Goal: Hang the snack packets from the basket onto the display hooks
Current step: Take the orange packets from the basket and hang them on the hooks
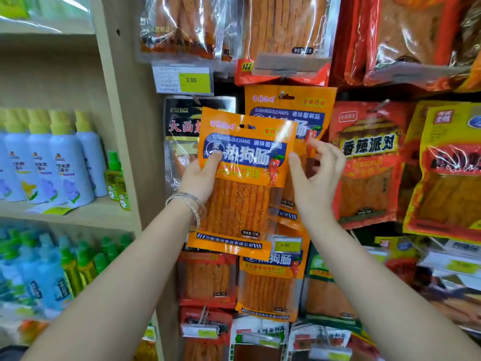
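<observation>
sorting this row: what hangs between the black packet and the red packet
Head view: hanging orange packets, partly covered by the orange packet in the left hand.
</observation>
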